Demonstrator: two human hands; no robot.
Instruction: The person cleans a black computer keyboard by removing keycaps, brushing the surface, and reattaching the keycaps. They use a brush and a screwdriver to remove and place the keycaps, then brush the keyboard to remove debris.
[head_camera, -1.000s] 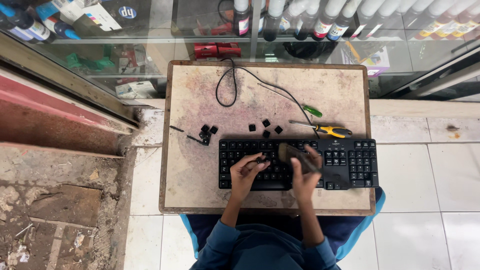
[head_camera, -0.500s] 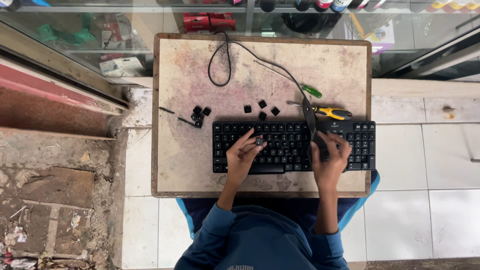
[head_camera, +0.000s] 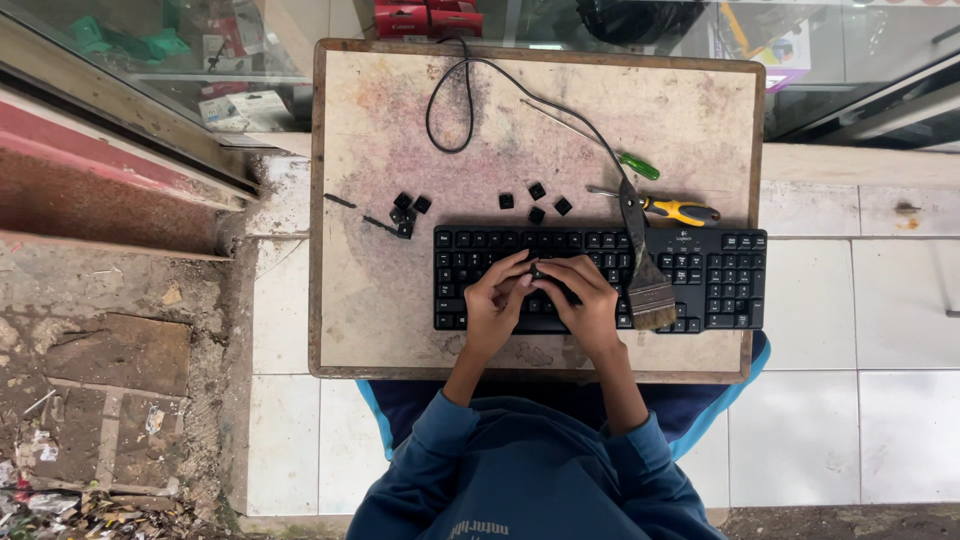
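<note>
A black keyboard (head_camera: 720, 285) lies across the near half of a worn square board (head_camera: 380, 300) on my lap. My left hand (head_camera: 495, 305) and my right hand (head_camera: 590, 300) meet over the keyboard's middle rows. Their fingertips are pinched together on a small black keycap (head_camera: 538, 271). A flat paintbrush (head_camera: 645, 275) lies on the keyboard just right of my right hand, bristles toward me. The keyboard's cable (head_camera: 455, 100) loops across the far part of the board.
Several loose black keycaps (head_camera: 535, 200) and a small cluster of them (head_camera: 405, 212) lie above the keyboard. A yellow-handled screwdriver (head_camera: 675, 210) and a green-handled one (head_camera: 635, 165) rest at the right. A glass display case (head_camera: 200, 60) stands beyond, with tiled floor around it.
My right hand has let go of the paintbrush, which now rests on the keyboard, and has moved left to join my left hand at the middle keys.
</note>
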